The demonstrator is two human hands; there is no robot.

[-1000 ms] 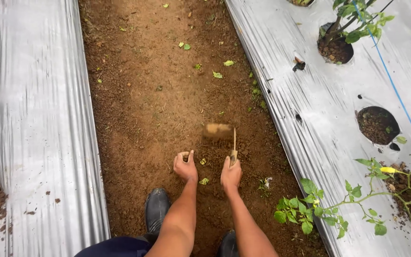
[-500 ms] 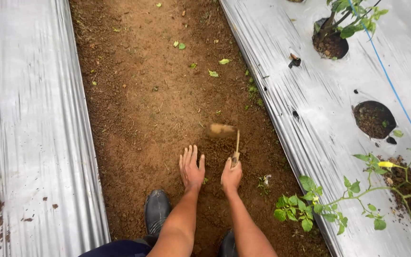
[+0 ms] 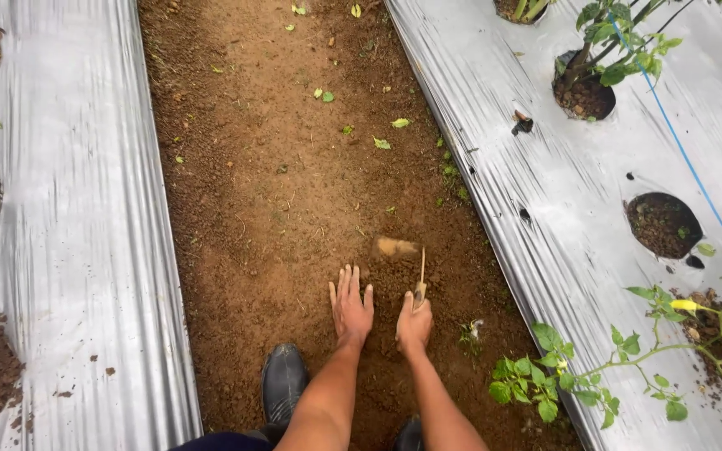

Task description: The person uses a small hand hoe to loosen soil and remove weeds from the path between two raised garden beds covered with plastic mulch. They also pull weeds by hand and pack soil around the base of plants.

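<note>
My right hand (image 3: 414, 324) grips the handle of a small hand hoe (image 3: 399, 248). Its soil-caked blade meets the brown soil just ahead of my fingers. My left hand (image 3: 352, 306) lies flat on the ground beside it, fingers spread, palm down on the soil of the furrow (image 3: 294, 209). Both forearms reach forward from the bottom of the view. A black rubber boot (image 3: 283, 384) stands on the soil just behind my left hand.
Silver plastic mulch covers raised beds on the left (image 3: 68, 217) and right (image 3: 578, 192). Round planting holes (image 3: 663, 223) pierce the right sheet. A leafy plant with a yellow fruit (image 3: 612, 359) leans over at lower right. A blue string (image 3: 678, 125) runs across the right bed. Small leaves litter the furrow.
My left hand went from a loose fist to flat with spread fingers on the soil. The hoe blade came down closer to the ground. The view shifted slightly.
</note>
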